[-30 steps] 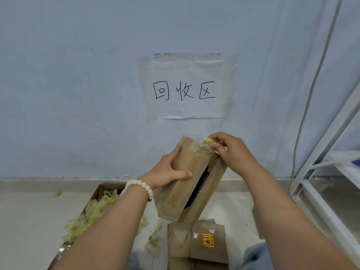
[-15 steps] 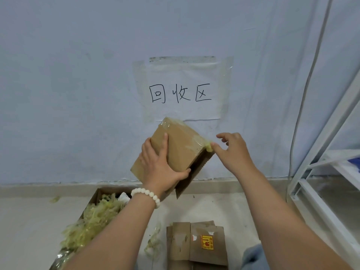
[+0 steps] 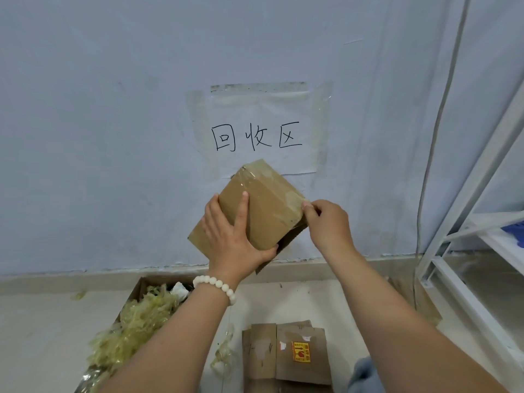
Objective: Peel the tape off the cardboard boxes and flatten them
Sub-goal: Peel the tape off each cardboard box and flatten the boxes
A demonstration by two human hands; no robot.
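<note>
Since half a second ago, the fingers of the right hand (image 3: 329,225), then spread, have been drawn together at the right corner of the brown cardboard box (image 3: 266,205). At lower left, an open carton (image 3: 141,285) heaped with crumpled yellowish tape (image 3: 133,330) is seen on the floor. The box is held tilted in mid-air before the wall, gripped at its lower left by the left hand (image 3: 232,242). Clear tape (image 3: 293,198) at its right corner is pinched by the right hand. Flattened brown cardboard pieces (image 3: 286,355) lie below, and a white metal rack (image 3: 487,222) stands at far right.
</note>
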